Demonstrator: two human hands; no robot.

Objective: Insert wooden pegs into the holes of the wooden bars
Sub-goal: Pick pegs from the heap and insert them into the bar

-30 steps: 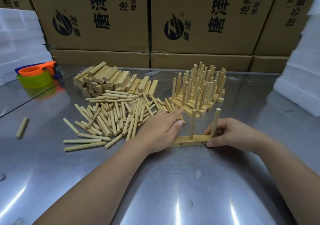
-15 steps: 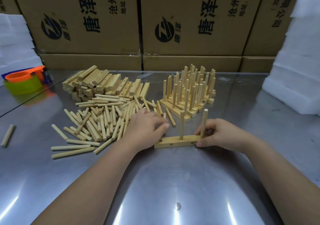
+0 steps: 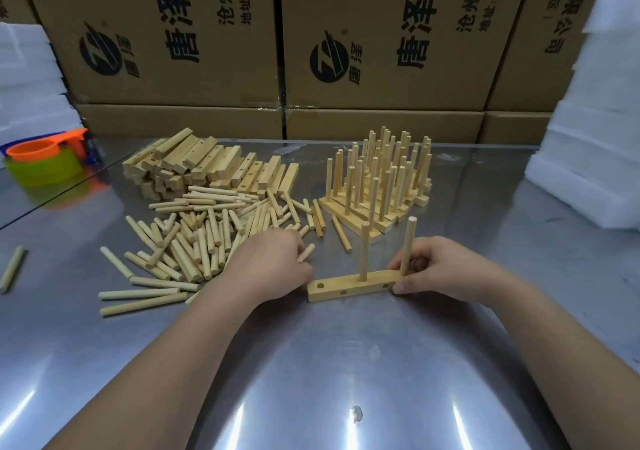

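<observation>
Two pegs (image 3: 363,252) stand upright in the wooden bar (image 3: 349,290) on the table (image 3: 346,363). The right hand (image 3: 446,269) grips the bar's right end; the left hand (image 3: 273,271), just left of the bar, pinches a loose peg (image 3: 307,253). Risk: a tilted entry may jam in the empty hole (image 3: 321,286) or tip the bar.

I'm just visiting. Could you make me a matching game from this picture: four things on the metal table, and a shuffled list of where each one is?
Things:
1. pale wooden bar with two upright pegs
2. heap of loose round wooden pegs
3. stack of bare wooden bars
4. orange plastic cup

Places:
A. far left of the shiny metal table
B. behind the loose pegs
C. held by the right hand
D. left hand grips one from it

Pairs: 1-C; 2-D; 3-B; 4-A
</observation>
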